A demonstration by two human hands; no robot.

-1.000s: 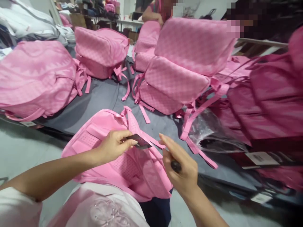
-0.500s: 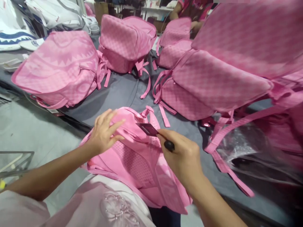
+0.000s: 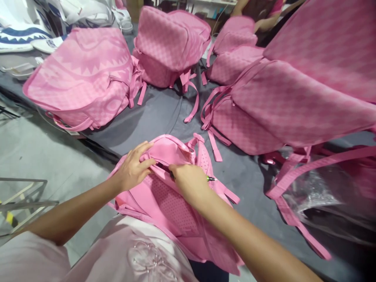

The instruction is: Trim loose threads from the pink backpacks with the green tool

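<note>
A pink backpack rests against my body at the table edge, its dotted back panel facing up. My left hand is closed on the edge of a pocket near the top of that panel, thumb and fingers at the opening. My right hand is closed around a dark card, whose visible part lies in the pocket slit. A slim black tool with a green band also sticks out of my right fist; its kind is unclear. The fingertips of my right hand are mostly hidden.
Pink backpacks stand along the grey-covered table, with a large checked one at right. Clear plastic wrap and loose straps lie there. White bags sit at far left. Another person's arm shows behind.
My right hand has moved left and down to the pocket, and most of the card is now out of sight. My left hand has closed on the pocket edge. The view has shifted slightly.
</note>
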